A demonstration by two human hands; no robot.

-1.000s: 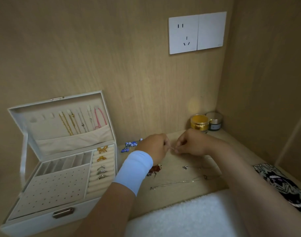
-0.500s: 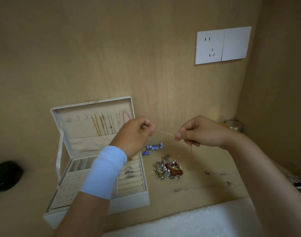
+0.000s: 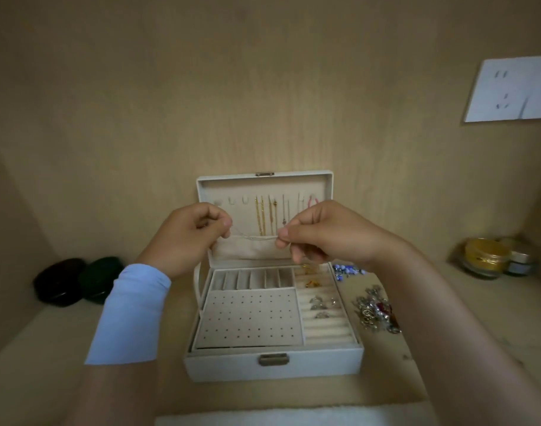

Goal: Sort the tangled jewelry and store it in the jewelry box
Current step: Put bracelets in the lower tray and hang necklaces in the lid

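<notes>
The white jewelry box (image 3: pixel 272 364) stands open at the centre of the shelf. Gold and silver chains hang from hooks inside its lid (image 3: pixel 263 182), and rings sit in the right-hand roll slots. Between my two hands stretches a thin silver chain (image 3: pixel 257 237), held in front of the lid. My left hand (image 3: pixel 189 238) pinches one end of it and my right hand (image 3: pixel 318 233) pinches the other. A tangled heap of jewelry (image 3: pixel 375 312) lies on the shelf just right of the box, with a blue beaded piece (image 3: pixel 346 269) behind it.
Two dark oval cases (image 3: pixel 75 279) sit at the left against the wall. A gold-lidded jar (image 3: pixel 485 256) and a smaller jar (image 3: pixel 519 259) stand in the right corner. A white wall socket (image 3: pixel 508 89) is at upper right. A white fluffy cloth (image 3: pixel 293 418) lies along the front edge.
Both hands lifted the thin chain off the shelf and carried it left, from over the loose jewelry to in front of the box lid. The view swung left with them.
</notes>
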